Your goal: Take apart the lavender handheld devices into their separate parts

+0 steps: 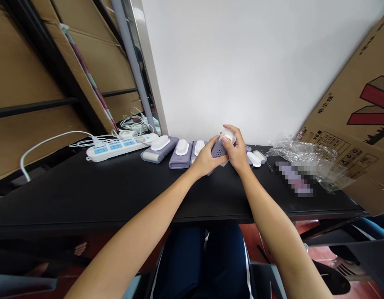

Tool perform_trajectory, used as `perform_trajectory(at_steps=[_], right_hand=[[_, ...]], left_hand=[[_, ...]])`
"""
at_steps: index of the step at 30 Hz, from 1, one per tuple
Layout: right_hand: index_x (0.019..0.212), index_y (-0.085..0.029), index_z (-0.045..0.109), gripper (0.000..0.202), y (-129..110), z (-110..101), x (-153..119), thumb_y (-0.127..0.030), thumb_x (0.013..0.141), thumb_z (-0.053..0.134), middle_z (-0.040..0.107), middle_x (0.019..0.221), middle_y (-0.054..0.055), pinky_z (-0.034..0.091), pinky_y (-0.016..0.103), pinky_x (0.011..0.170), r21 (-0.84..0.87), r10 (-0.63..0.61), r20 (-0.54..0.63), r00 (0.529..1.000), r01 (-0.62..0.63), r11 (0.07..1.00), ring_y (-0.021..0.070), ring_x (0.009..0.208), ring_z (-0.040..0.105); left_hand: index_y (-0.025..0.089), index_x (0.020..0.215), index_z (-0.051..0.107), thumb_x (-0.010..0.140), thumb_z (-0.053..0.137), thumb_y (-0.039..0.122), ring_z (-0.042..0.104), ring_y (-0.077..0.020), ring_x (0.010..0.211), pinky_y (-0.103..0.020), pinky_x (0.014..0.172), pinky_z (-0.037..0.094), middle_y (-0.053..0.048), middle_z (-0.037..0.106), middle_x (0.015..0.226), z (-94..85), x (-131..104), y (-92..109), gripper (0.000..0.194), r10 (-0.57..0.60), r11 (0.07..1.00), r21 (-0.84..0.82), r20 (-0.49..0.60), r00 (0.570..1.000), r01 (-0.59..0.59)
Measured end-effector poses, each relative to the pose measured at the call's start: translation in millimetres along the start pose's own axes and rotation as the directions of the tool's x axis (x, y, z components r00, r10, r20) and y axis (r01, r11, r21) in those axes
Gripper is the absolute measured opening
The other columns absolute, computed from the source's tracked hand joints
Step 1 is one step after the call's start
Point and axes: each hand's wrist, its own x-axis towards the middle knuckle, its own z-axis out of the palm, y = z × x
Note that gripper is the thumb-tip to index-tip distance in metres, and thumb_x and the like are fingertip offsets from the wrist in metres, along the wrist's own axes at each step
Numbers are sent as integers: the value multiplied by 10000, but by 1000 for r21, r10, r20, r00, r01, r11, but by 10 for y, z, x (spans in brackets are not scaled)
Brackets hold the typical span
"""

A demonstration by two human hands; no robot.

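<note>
Both hands meet above the back of the black table. My left hand (207, 158) is closed round a purple perforated case (219, 149), thumb along its lower edge. My right hand (236, 151) grips the top end of the same case, its thumb on a white rounded part (228, 135) there. Left of the hands stand several purple cases with white oval pieces on top, among them one at the far left (163, 150) and one beside it (181, 155). Just right of my right hand lie small white pieces (256, 158), partly over another purple item.
A white power strip (117, 148) with cables is on the table's left. Clear plastic wrap (307, 155), a small spring (268, 164) and a pixelated item (294, 178) lie right, before a leaning cardboard box (344, 120). A white wall (235, 66) rises behind.
</note>
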Motion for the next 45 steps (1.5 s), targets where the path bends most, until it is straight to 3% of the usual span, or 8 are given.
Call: perform_trajectory(at_steps=[6, 11, 17, 19, 23, 30, 40, 45], right_hand=[[1470, -242, 556, 583, -5, -10, -15, -602, 1020, 466, 620, 1504, 115, 512, 412, 1143, -33, -42, -37, 998, 41, 999, 263, 1331, 627], [1366, -265, 606, 606, 49, 27, 20, -692, 937, 567, 660, 1408, 105, 540, 426, 1080, 117, -80, -116, 990, 94, 989, 277, 1264, 650], [1402, -292, 516, 636, 401, -203, 251, -754, 1007, 327, 688, 1200, 103, 574, 419, 896, 382, 181, -383, 906, -23, 924, 243, 1002, 713], [1427, -284, 503, 641, 546, -324, 290, -741, 985, 420, 686, 1226, 104, 565, 441, 962, 315, 240, -395, 887, -114, 942, 248, 1040, 708], [1509, -263, 512, 714, 738, -433, 257, -629, 909, 633, 625, 1422, 149, 471, 506, 1161, 7, 288, -258, 922, -297, 955, 304, 1322, 610], [1363, -295, 609, 527, 747, -365, 144, -540, 900, 669, 594, 1426, 162, 422, 545, 1173, -513, 515, -39, 856, -460, 725, 380, 1402, 561], [1248, -272, 482, 537, 753, -394, 118, -583, 873, 707, 649, 1408, 141, 470, 438, 1028, -576, 565, -65, 822, -493, 651, 330, 1257, 657], [1147, -255, 508, 571, 744, -410, 120, -703, 848, 697, 657, 1372, 166, 456, 496, 1065, -577, 580, -82, 810, -513, 635, 370, 1281, 635]], left_hand=[[189, 1440, 581, 806, 821, 402, 677, -319, 1292, -437, 1091, 537, -131, 696, 1429, -14, 18, -3, 711, 20, 1000, -3, 21, 1000, -20], [165, 1451, 566, 811, 805, 443, 682, -329, 1278, -463, 1100, 533, -147, 695, 1422, -10, 21, -1, 738, 1, 1000, 5, 28, 1000, -1], [195, 1491, 548, 809, 807, 499, 627, -345, 1384, -491, 1181, 501, -134, 667, 1496, -38, 1, -26, 790, -1, 996, 89, 27, 1000, -2], [203, 1507, 542, 818, 810, 506, 634, -340, 1376, -490, 1174, 509, -130, 669, 1496, -54, 3, -53, 799, -3, 995, 105, -12, 1000, 4], [210, 1514, 545, 821, 820, 524, 637, -335, 1370, -483, 1167, 514, -127, 662, 1500, -74, 19, -121, 809, 47, 991, 129, -96, 994, -34], [243, 1536, 523, 830, 819, 504, 621, -345, 1385, -523, 1192, 480, -135, 645, 1492, -90, 25, -147, 809, 71, 979, 200, -215, 974, -27], [243, 1556, 498, 835, 817, 481, 612, -358, 1377, -517, 1147, 508, -160, 628, 1472, -89, -4, -69, 824, 163, 909, 414, -266, 950, -40], [245, 1571, 487, 849, 810, 477, 617, -359, 1366, -495, 1115, 528, -161, 623, 1460, -86, -15, -54, 824, 163, 892, 451, -259, 952, -30]])
